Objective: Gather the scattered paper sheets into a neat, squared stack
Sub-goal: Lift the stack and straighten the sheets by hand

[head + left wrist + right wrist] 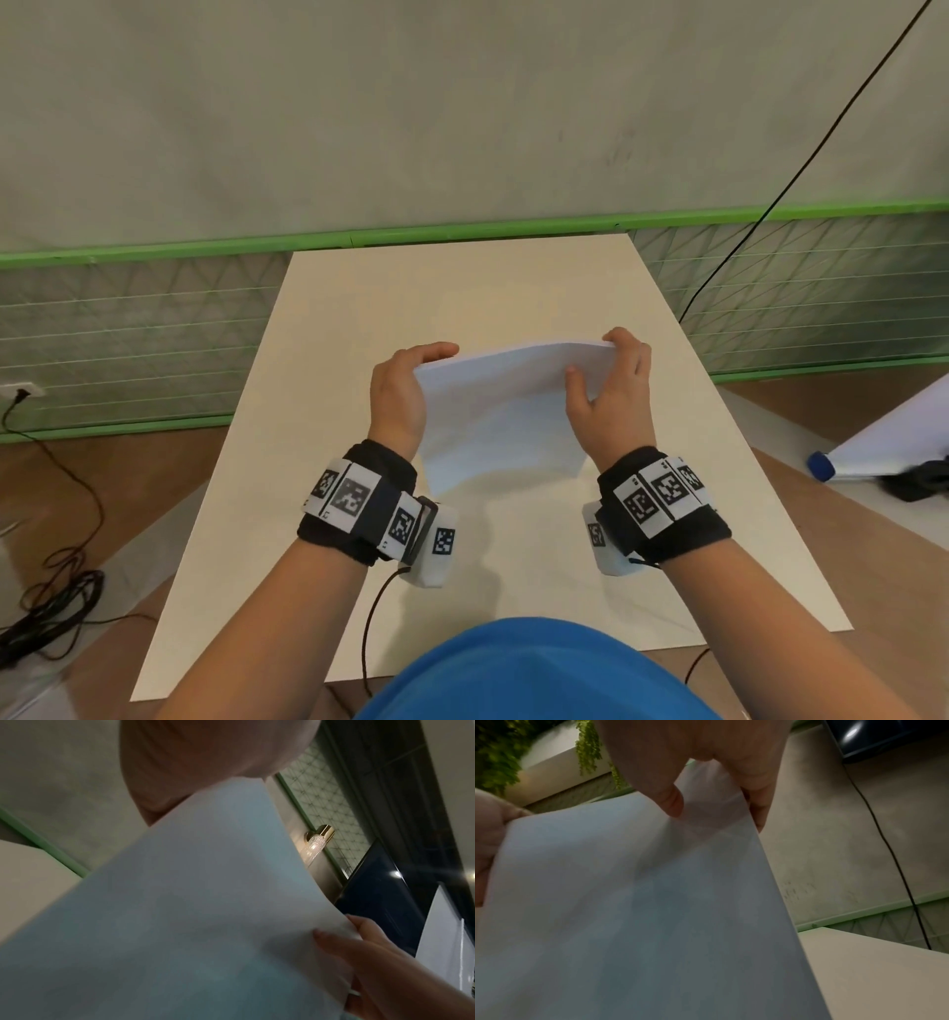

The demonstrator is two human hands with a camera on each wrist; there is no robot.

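A stack of white paper sheets (500,411) is held upright, tilted toward me, above the middle of the cream table (287,488). My left hand (405,383) grips the stack's left edge near the top corner. My right hand (611,383) grips the right edge, thumb on the near face and fingers behind. In the left wrist view the paper (180,912) fills most of the frame, with the right hand's fingers (365,949) at its far edge. The right wrist view shows the paper (641,912) pinched between thumb (670,801) and fingers. Whether the stack's lower edge touches the table is hidden.
A green-framed mesh fence (128,329) and a grey wall stand beyond the table's far edge. A black cable (801,169) hangs at the right. Tangled cables (46,606) lie on the floor at the left. A white roll with a blue cap (873,442) lies at the right.
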